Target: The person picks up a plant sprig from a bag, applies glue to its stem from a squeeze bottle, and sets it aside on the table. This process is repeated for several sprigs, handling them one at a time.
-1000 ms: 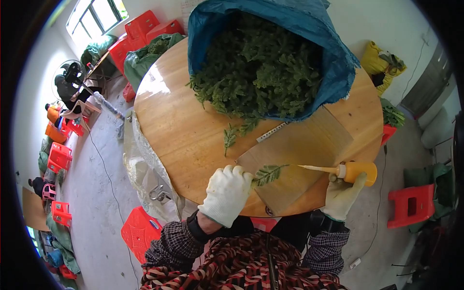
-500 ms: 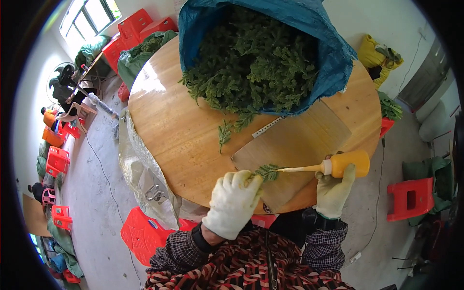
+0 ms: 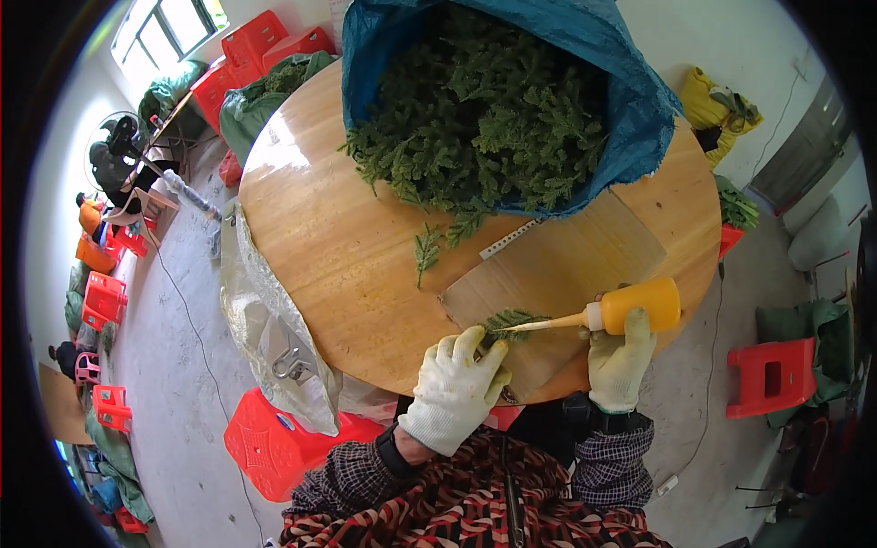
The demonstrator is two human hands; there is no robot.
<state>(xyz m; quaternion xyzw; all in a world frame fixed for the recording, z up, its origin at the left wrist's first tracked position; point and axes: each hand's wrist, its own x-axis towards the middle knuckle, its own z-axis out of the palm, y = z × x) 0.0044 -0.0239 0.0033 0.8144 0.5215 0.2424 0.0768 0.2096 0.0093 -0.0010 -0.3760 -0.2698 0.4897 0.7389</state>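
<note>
My left hand, in a white work glove, is closed on the stem end of a small green artificial fir sprig above the table's near edge. A yellow squeeze glue bottle lies tilted on its side in my gloved right hand. Its long pale nozzle points left, and the tip lies over the sprig close to my left fingers. Whether any glue comes out is too small to tell. Beneath both hands is a flat brown cardboard sheet.
A blue woven sack full of green fir sprigs lies open at the far side of the round wooden table. One loose sprig rests before it. Silvery sheeting hangs at the left edge; a red stool stands below.
The glue bottle and my right hand have shifted left, bringing the nozzle tip farther along the sprig toward my left fingers. My left hand has moved slightly right.
</note>
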